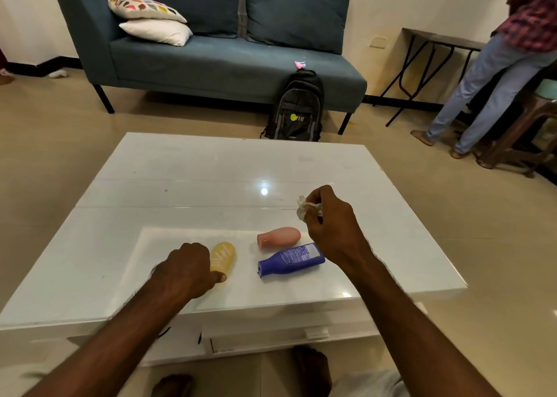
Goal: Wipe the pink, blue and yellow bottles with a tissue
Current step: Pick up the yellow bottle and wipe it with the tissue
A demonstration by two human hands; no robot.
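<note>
Both bare forearms reach in from the near edge over the glossy white tabletop (180, 170). Three bottles lie on their sides on its near part.

- Yellow bottle (224, 255): translucent, rounded, pale lettering; on the left.
- Pink bottle (280, 237): smooth, matt; cap end pointing left; to the right and farther off.
- Blue bottle (291, 259): deep blue, white printed label; cap pointing left; just nearer than the pink one.
- Tissue (304, 208): a small, white, crumpled wad.

The label text is too small to read. The left hand (184, 271) hides the yellow bottle's left edge. The blue bottle's right end passes behind the right wrist.

Left hand: knuckles up, fingers curled out of sight, thumb tip against the yellow bottle's near end. Whether the grip closes on the bottle cannot be told.

Right hand (334, 224): raised beyond the pink bottle, fingers bunched, grip pinching the tissue.
</note>
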